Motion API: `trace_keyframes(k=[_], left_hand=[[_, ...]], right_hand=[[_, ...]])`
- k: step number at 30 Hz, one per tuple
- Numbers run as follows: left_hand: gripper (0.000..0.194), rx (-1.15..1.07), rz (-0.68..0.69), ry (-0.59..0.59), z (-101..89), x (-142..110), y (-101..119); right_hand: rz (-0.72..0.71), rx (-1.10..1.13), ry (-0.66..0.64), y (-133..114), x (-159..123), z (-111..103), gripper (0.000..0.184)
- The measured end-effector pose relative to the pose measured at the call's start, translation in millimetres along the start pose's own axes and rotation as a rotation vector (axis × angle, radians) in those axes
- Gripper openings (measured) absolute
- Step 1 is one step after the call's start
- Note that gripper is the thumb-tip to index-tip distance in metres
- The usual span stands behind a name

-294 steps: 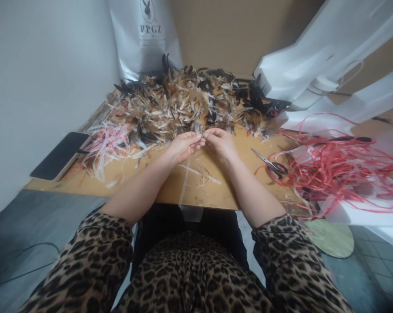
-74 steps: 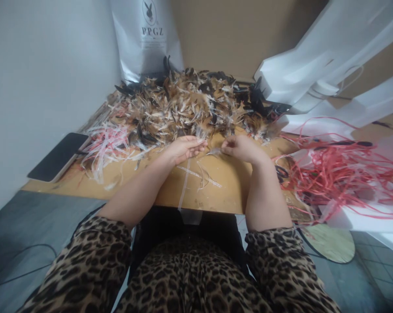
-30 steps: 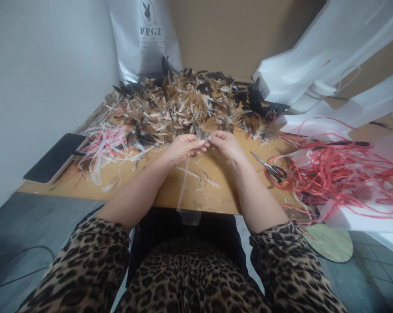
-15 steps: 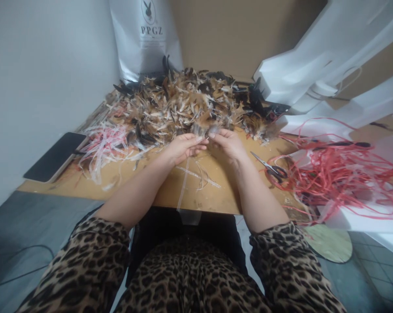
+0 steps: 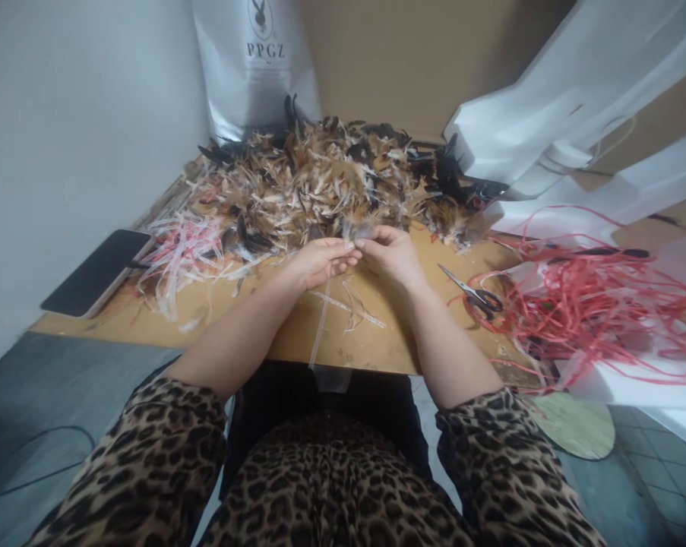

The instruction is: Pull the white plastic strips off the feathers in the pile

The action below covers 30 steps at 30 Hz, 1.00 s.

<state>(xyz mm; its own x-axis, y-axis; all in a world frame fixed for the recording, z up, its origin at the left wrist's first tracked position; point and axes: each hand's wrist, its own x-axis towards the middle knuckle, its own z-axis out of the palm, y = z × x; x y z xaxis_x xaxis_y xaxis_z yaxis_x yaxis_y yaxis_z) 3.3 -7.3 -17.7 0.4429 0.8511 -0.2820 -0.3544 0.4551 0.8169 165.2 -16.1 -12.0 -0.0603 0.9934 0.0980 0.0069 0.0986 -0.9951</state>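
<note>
My left hand point(image 5: 325, 260) and my right hand point(image 5: 393, 253) meet fingertip to fingertip over the table, just in front of a heap of brown and black feathers point(image 5: 320, 178). Both are closed in a pinch. Between them stands a small tuft of greyish feathers point(image 5: 356, 229), its lower end hidden by the fingers. Thin pale strips point(image 5: 351, 304) lie on the tabletop below my hands. A pair of scissors point(image 5: 473, 292) with black handles rests to the right of my right hand.
A tangle of red and clear plastic strips point(image 5: 599, 311) covers the right side. More pink and white strips point(image 5: 183, 254) lie at left beside a dark-screened phone point(image 5: 99, 273). A white bag point(image 5: 254, 76) stands behind the feathers. The wooden table point(image 5: 377, 353) ends near my lap.
My right hand has shifted slightly left, so the fingertips are now closer together. The feather tuft between them has gathered inward. My left hand has hardly moved.
</note>
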Motion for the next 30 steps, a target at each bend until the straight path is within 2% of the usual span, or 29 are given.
trace_keyframes(k=[4, 11, 18, 25, 30], left_hand=[[0.015, -0.002, 0.008, 0.0, 2.2, -1.5, 0.9], [0.01, 0.039, 0.049, -0.01, 2.2, -2.2, -0.1], [0.013, 0.124, 0.114, -0.019, 5.3, -5.0, -0.2], [0.011, 0.259, 0.145, -0.003, 2.3, -3.6, -2.8], [0.011, 0.28, 0.141, -0.013, 0.4, -1.4, -5.0]], right_hand=[[0.038, 0.036, -0.003, 3.7, 2.2, -0.5, 0.031], [0.05, 0.203, 0.01, 4.3, 1.2, 3.4, 0.033], [0.065, 0.334, 0.006, 4.2, 0.9, 6.9, 0.032], [0.188, 0.317, -0.08, 1.4, 1.1, -0.1, 0.035], [0.188, 0.284, -0.071, 2.2, 1.1, -1.1, 0.036]])
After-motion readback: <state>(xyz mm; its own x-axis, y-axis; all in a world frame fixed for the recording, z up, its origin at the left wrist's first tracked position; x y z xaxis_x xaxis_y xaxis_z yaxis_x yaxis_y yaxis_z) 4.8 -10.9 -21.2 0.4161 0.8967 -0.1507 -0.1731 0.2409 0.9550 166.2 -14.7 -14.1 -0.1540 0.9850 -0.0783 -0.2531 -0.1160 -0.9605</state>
